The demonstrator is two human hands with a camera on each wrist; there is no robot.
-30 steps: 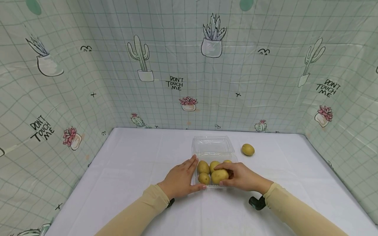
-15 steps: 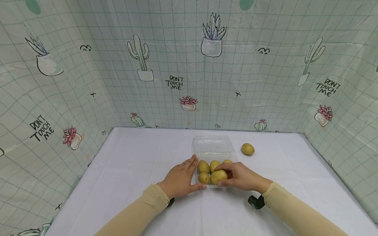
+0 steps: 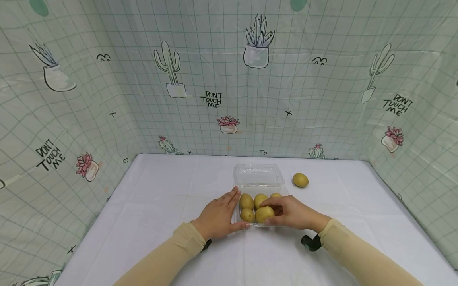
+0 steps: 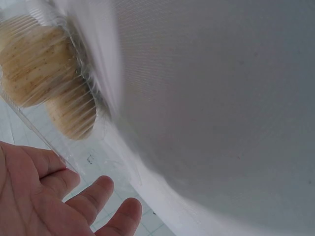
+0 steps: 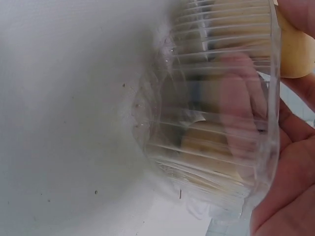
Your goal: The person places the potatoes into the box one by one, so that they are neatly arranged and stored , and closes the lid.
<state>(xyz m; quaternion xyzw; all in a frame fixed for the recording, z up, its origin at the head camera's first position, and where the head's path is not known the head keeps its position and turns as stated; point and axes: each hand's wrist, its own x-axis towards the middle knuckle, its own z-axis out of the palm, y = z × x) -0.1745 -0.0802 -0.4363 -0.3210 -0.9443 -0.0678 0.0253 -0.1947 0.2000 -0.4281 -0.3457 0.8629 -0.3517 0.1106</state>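
Observation:
A clear plastic clamshell box (image 3: 262,190) holds several potatoes (image 3: 246,201), its lid (image 3: 259,174) folded back away from the person. My right hand (image 3: 294,214) grips one potato (image 3: 264,214) at the box's front, fingertips over its top and thumb on its near side. In the right wrist view, some right-hand fingers (image 5: 236,105) show through the ribbed wall, inside the box. My left hand (image 3: 217,216) rests along the box's left side, fingers extended, thumb at the front rim. The left wrist view shows its fingers (image 4: 93,199) spread beside the clear wall.
One loose potato (image 3: 300,180) lies on the white-covered table (image 3: 171,186), right of the lid. Behind and at both sides hangs a grid-patterned curtain (image 3: 229,71) with cactus drawings. A dark wrist device (image 3: 310,242) shows under the right wrist.
My right hand has shifted slightly left with the potato, which now sits closer to the small front-left one. My left hand stays in place on the box.

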